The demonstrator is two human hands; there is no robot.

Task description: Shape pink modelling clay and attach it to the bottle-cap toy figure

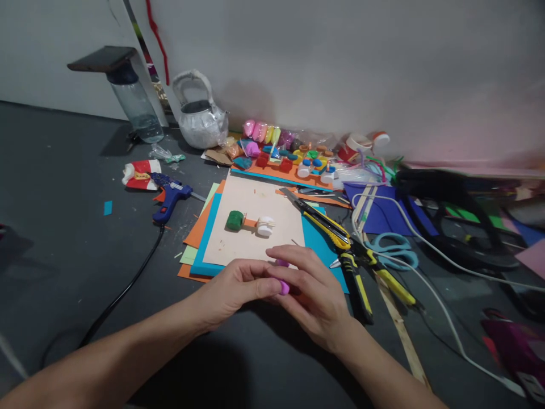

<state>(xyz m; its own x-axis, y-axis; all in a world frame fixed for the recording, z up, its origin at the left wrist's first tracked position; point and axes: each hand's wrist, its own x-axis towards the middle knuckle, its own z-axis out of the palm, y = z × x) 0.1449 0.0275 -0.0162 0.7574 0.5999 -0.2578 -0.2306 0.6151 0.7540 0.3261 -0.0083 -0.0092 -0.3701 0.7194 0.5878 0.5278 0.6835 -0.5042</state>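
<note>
Close together in front of me, my left hand (244,287) and my right hand (315,292) are both closed around a small purple piece of modelling clay (284,288). The left thumb presses on it, while the right fingers curl over it from the other side. Some purple also shows between the fingers, and the rest is hidden. Just beyond my hands, a small figure with a green end and a white end (265,226), joined by an orange strip, lies on a cream sheet of paper (230,250).
A yellow utility knife (326,226), pliers (357,287) and blue-handled scissors (394,250) lie to the right, crossed by a white cable. A blue glue gun (170,199) sits left. Behind stand a silver kettle (202,125), a water bottle (138,105) and bagged clay (261,132).
</note>
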